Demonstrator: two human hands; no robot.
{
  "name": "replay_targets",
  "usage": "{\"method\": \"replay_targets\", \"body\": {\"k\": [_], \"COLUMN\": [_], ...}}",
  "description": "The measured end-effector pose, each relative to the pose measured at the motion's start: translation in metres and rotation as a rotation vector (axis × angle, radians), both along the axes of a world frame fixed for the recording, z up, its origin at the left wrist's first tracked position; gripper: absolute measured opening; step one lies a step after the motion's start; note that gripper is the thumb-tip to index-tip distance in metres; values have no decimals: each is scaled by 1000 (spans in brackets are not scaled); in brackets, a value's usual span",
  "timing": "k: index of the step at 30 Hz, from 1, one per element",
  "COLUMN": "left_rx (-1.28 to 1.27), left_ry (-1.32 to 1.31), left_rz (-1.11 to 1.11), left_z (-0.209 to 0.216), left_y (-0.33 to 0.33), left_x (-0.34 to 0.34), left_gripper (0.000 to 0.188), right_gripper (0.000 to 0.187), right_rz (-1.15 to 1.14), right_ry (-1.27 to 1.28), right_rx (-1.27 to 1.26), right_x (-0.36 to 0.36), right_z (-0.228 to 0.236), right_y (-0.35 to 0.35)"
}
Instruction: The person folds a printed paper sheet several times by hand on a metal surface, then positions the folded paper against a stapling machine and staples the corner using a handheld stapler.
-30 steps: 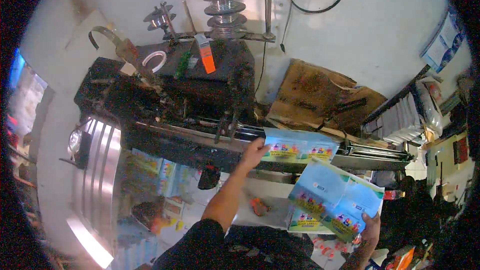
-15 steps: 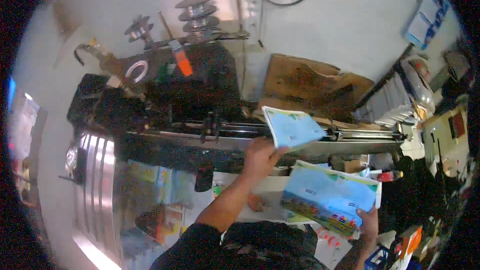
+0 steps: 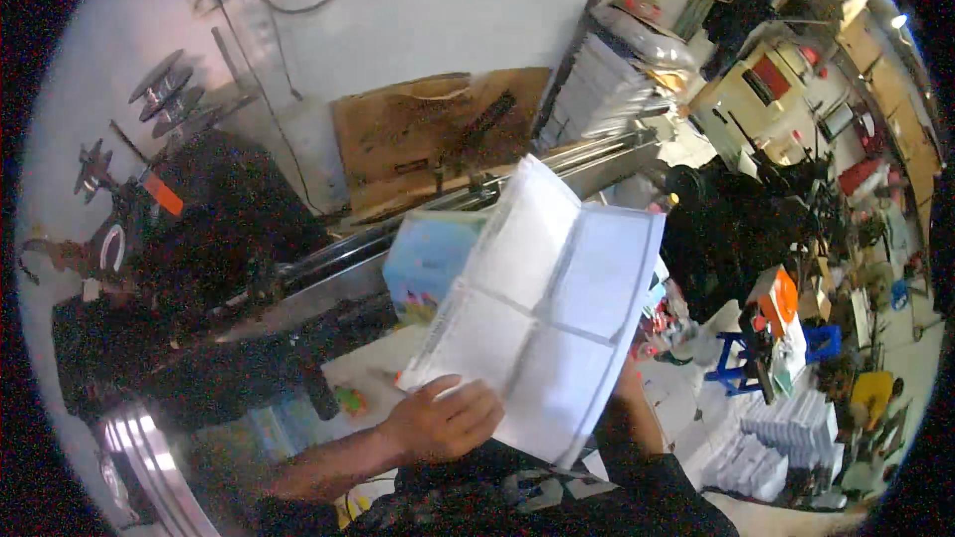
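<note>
A booklet point(image 3: 542, 313) is spread open in front of me, tilted, its pale pages divided into panels by grey bands. My left hand point(image 3: 448, 420) is closed on its lower left edge, the fingers curled over the page. At the booklet's right edge my right hand point(image 3: 629, 383) grips it from behind, and most of those fingers are hidden. Another booklet with a light blue cover point(image 3: 430, 257) lies just to the left, against the machine's rail and partly covered by the open one.
A long dark machine with a metal rail point(image 3: 338, 257) crosses the bench. Wire spools point(image 3: 164, 94) stand at the back left. A brown cardboard sheet point(image 3: 418, 134) leans on the wall. At the right are a blue stool point(image 3: 731, 363) and stacked paper bundles point(image 3: 791, 428).
My view has swung to the right. The booklet in my right hand now lies open, showing its inner pages. My left hand has left the blue booklet by the rail and holds the open one.
</note>
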State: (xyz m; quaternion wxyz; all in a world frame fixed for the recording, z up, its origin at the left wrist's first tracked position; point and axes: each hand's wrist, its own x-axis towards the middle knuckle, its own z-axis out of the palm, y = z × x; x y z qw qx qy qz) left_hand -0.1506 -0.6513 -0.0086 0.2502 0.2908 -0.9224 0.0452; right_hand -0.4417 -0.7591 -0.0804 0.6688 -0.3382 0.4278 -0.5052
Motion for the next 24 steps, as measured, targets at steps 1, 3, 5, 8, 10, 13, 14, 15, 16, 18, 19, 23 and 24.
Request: {"method": "replay_targets", "body": {"k": [1,3,5,8,10,13,14,15,16,18,19,23,24], "left_rx": [-15,-53,-119,-139,-147,-147,-140,-141,-77,73,160,257,250], "left_ry": [0,-6,-11,-13,-9,-6,-7,-10,-10,17,39,1142,1144], "left_rz": [20,32,59,44,46,58,65,70,72,192,320,1144,1143], "left_z": [-1,1,8,6,0,2,3,2,0,-25,-48,-36,-36], "left_y": [3,10,15,17,23,27,27,27,25,16,10,-50,-63], "left_x": [3,6,8,18,24,26,26,28,31,47,60,77,84], "left_gripper": [22,22,23,23,23,24,24,24,25,28,30,26,26], "right_gripper": [46,46,45,45,44,43,43,43,42,42,42,40,44], "right_rz": [-26,-56,-65,-83,-91,-104,-109,-115,-126,-162,-145,-105,-120], "right_ry": [-43,-113,-160,-216,-246,-288,-298,-318,-329,-336,-243,167,193], "right_rx": [0,-5,-11,-8,-1,9,11,19,25,43,26,-132,-174], "right_x": [3,7,13,25,30,35,36,38,38,34,35,21,5], "right_z": [4,7,10,9,8,8,8,7,6,5,10,41,38], "right_y": [2,0,-3,-4,-3,-6,-8,-10,-11,-17,-19,-21,-24]}}
